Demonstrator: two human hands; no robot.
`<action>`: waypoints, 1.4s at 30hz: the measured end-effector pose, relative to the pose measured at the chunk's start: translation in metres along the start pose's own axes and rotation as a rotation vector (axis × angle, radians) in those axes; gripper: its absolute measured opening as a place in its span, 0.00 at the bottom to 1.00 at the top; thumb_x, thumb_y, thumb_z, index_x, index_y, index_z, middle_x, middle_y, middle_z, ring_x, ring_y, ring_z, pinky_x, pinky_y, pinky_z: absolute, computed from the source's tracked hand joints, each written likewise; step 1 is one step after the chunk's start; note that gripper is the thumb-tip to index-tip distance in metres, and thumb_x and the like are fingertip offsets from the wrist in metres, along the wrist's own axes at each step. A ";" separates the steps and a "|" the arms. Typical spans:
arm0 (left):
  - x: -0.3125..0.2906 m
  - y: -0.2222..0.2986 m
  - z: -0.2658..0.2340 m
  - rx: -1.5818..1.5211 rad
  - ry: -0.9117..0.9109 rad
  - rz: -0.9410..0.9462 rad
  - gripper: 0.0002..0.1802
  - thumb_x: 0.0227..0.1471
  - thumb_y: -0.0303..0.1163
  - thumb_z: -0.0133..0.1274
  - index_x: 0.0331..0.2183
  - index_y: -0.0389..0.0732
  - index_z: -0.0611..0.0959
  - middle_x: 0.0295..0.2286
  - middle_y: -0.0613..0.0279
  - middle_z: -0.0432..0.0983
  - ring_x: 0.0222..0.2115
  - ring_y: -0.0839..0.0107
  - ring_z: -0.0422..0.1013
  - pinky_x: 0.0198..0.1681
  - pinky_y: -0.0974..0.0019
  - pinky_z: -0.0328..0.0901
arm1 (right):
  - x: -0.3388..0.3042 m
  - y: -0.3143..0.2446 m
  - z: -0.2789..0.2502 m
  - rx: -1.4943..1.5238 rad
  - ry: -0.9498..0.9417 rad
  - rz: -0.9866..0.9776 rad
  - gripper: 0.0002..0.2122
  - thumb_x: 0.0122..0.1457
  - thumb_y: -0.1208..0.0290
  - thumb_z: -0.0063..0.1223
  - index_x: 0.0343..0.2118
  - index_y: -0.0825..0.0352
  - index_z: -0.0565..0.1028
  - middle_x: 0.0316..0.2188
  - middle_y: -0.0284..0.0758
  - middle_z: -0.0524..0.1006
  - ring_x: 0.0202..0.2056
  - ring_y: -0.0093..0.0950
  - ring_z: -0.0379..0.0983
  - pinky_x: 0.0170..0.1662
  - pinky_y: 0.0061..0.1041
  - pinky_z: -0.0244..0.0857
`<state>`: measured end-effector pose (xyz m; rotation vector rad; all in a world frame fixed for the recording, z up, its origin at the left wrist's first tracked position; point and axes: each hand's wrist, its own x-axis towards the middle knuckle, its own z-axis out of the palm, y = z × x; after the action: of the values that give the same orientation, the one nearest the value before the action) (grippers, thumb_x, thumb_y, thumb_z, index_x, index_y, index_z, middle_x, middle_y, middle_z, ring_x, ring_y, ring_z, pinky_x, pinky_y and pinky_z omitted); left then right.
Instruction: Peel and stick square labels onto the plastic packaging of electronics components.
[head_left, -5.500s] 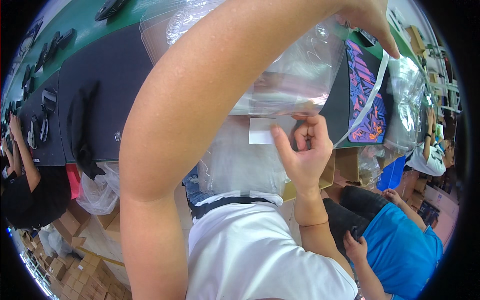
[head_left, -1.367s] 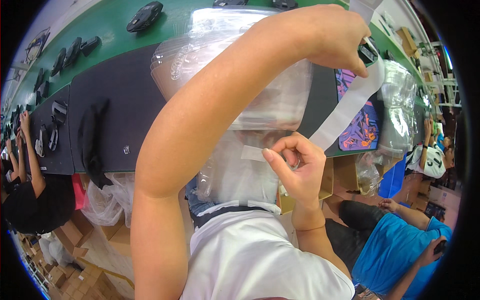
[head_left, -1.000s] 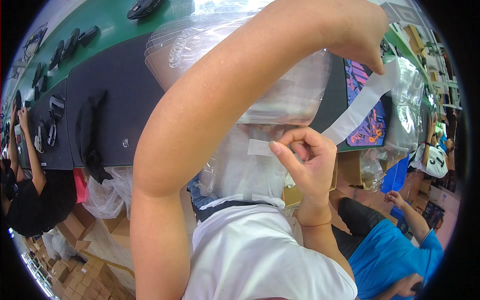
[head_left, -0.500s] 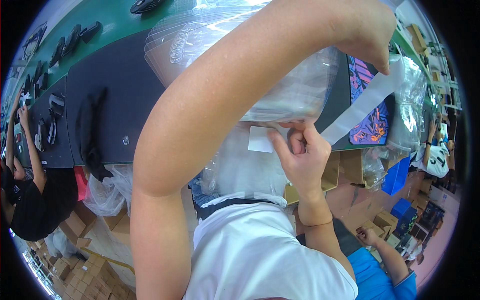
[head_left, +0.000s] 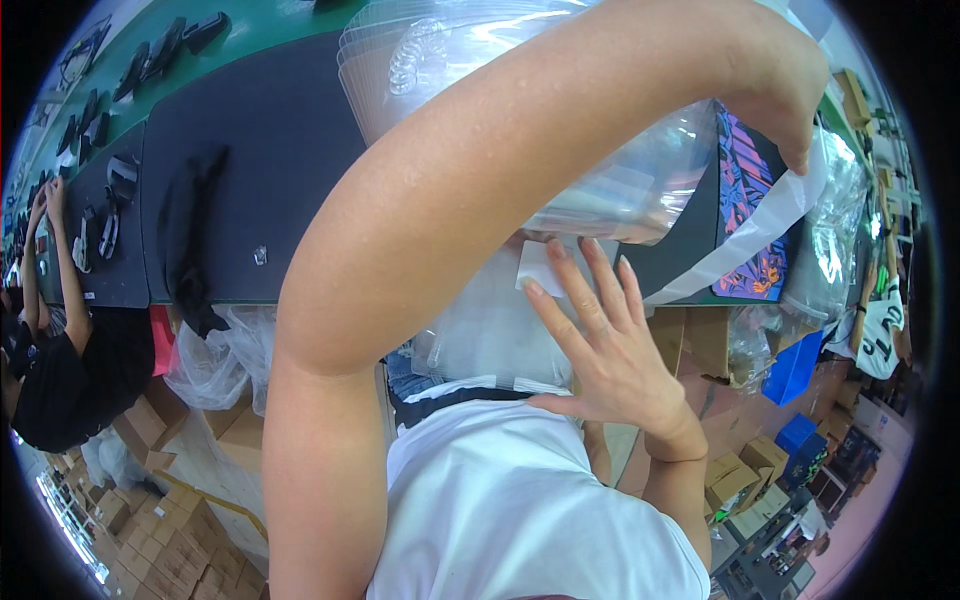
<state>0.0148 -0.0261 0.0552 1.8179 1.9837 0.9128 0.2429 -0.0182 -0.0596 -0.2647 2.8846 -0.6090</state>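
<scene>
My left arm reaches across from lower left to upper right. At its end my left hand (head_left: 785, 95) is closed, seen from behind, with its fingertips at a white paper-like strip (head_left: 735, 250). The strip slopes down from them to the table edge. My right hand (head_left: 615, 345) is open, fingers spread, palm down. Its fingertips lie over a small white square label (head_left: 538, 266) on a clear plastic bag (head_left: 490, 320) that hangs over the table's front edge toward my lap. Past it lies a fanned stack of clear plastic sheets or bags (head_left: 620, 195), partly hidden by my left arm.
A colourful patterned box or panel (head_left: 750, 240) and piled clear plastic bags (head_left: 830, 230) lie right. On the left of the dark mat (head_left: 250, 130) are a black cloth (head_left: 190, 250) and a small clear piece (head_left: 261, 255). Open cartons (head_left: 700, 340) stand below; a co-worker (head_left: 85, 370) sits far left.
My right hand has gone from a pinch at the label's edge to spread fingers laid over it. My left hand keeps the strip. The whole view has shifted slightly.
</scene>
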 end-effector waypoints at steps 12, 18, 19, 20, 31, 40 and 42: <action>0.003 -0.004 -0.002 -0.070 0.076 -0.024 0.18 0.41 0.37 0.62 0.27 0.29 0.86 0.30 0.37 0.80 0.33 0.47 0.78 0.39 0.56 0.73 | 0.014 0.011 -0.002 0.046 0.562 -0.240 0.17 0.41 0.70 0.71 0.38 0.61 0.81 0.54 0.39 0.73 0.57 0.41 0.67 0.58 0.42 0.62; 0.036 -0.023 0.024 -0.085 0.005 -0.004 0.31 0.44 0.53 0.63 0.41 0.37 0.86 0.38 0.50 0.83 0.41 0.53 0.78 0.46 0.56 0.71 | 0.043 0.020 0.018 0.431 0.836 0.235 0.61 0.33 0.71 0.78 0.70 0.67 0.44 0.65 0.44 0.55 0.53 0.37 0.69 0.51 0.33 0.68; 0.033 -0.029 0.027 -0.066 0.013 -0.020 0.31 0.44 0.53 0.63 0.41 0.37 0.86 0.38 0.50 0.83 0.41 0.53 0.78 0.46 0.56 0.71 | 0.052 0.021 0.022 0.437 0.871 0.137 0.63 0.34 0.74 0.77 0.71 0.67 0.40 0.64 0.45 0.58 0.50 0.32 0.73 0.49 0.29 0.70; 0.029 -0.036 0.032 -0.056 0.092 -0.013 0.31 0.43 0.54 0.63 0.39 0.37 0.87 0.38 0.49 0.83 0.40 0.54 0.79 0.46 0.57 0.72 | 0.059 0.019 0.024 0.449 0.871 0.113 0.63 0.34 0.74 0.77 0.71 0.67 0.40 0.64 0.45 0.58 0.50 0.32 0.73 0.49 0.29 0.70; -0.034 0.046 0.000 -0.144 0.332 0.042 0.24 0.35 0.34 0.59 0.36 0.28 0.83 0.30 0.44 0.81 0.31 0.52 0.79 0.36 0.56 0.74 | 0.070 0.030 0.012 0.749 1.093 -0.011 0.16 0.48 0.74 0.71 0.39 0.71 0.79 0.35 0.35 0.81 0.35 0.26 0.76 0.43 0.28 0.69; -0.093 0.097 0.070 0.026 0.558 0.354 0.42 0.47 0.42 0.59 0.56 0.21 0.69 0.36 0.50 0.77 0.31 0.59 0.77 0.32 0.59 0.66 | 0.065 0.036 -0.004 0.925 0.775 0.240 0.13 0.58 0.71 0.65 0.43 0.70 0.76 0.33 0.31 0.79 0.36 0.21 0.74 0.44 0.21 0.65; -0.056 0.083 0.060 0.092 0.610 0.495 0.45 0.49 0.53 0.57 0.54 0.22 0.71 0.32 0.54 0.77 0.28 0.64 0.73 0.33 0.59 0.67 | 0.065 0.010 -0.010 0.991 0.943 0.405 0.18 0.55 0.71 0.67 0.44 0.73 0.74 0.35 0.34 0.79 0.32 0.21 0.73 0.36 0.24 0.68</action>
<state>0.1244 -0.0656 0.0512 2.3457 1.9221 1.7212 0.1764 -0.0189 -0.0635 0.9315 2.6744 -2.3720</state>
